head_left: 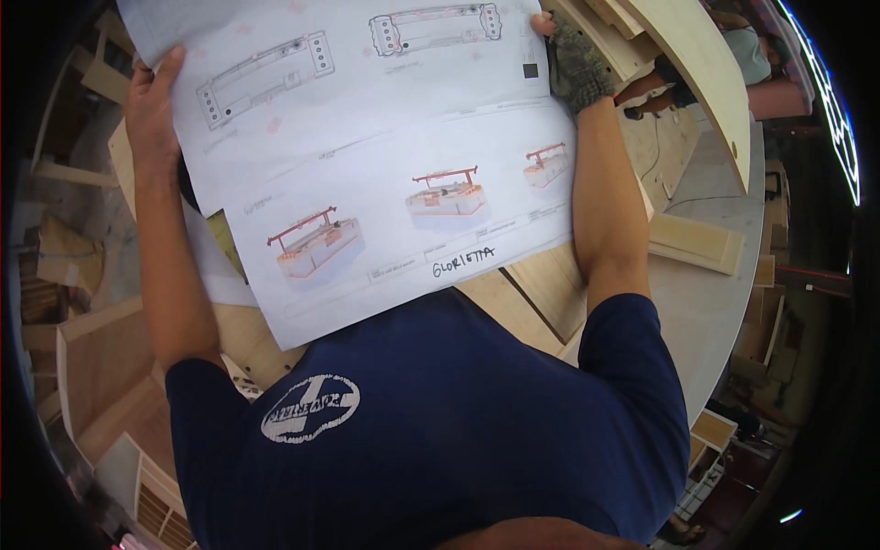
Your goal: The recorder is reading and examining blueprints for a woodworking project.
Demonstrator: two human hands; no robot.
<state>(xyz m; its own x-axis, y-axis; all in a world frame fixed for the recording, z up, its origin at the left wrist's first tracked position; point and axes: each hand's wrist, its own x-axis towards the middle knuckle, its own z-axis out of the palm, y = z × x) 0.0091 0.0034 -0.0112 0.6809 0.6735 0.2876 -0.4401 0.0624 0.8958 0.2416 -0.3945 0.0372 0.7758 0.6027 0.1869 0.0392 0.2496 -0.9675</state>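
A large white sheet of paper with printed plan drawings (pixel 394 128) is held up in front of me, tilted. Line drawings fill its upper part, and three coloured sketches of a counter-like piece with a red frame run across below. My left hand (pixel 156 105), bare, grips the left edge, its thumb on the front and its other fingers partly hidden behind. On the right edge, my right hand (pixel 577 64), in a camouflage-patterned glove, is closed on the sheet with its bare thumb tip on the front. Handwriting in black marker is near the lower border.
Pale wooden boards (pixel 687 243) lie on the work surface to the right, beneath a curved plywood panel (pixel 706 73). An open wooden box (pixel 110 376) stands at the left. A person (pixel 747 55) is partly visible at the far right. Below the sheet is a dark gap between boards.
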